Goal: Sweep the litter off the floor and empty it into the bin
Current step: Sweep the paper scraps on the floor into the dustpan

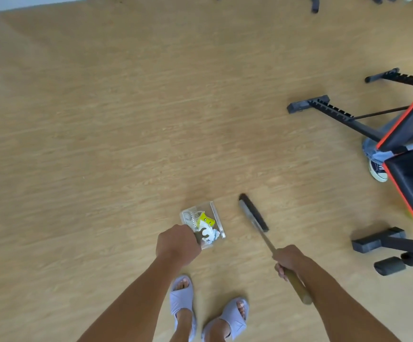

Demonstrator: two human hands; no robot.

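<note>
The left hand (177, 245) grips the handle of a clear dustpan (201, 224) holding yellow and white litter (206, 227). Just right of the dustpan, the right hand (289, 260) clasps the broom (253, 213) by its wooden handle, bristles toward the floor (102, 144).

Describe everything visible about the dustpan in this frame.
The dustpan is a small clear, plastic-looking box with a pale rim, low over or on the wooden floor just ahead of the person's feet. It holds litter: crumpled white scraps and a yellow-green wrapper. The left hand grips its dark handle from the near side. The broom head is to its right, apart.
</note>
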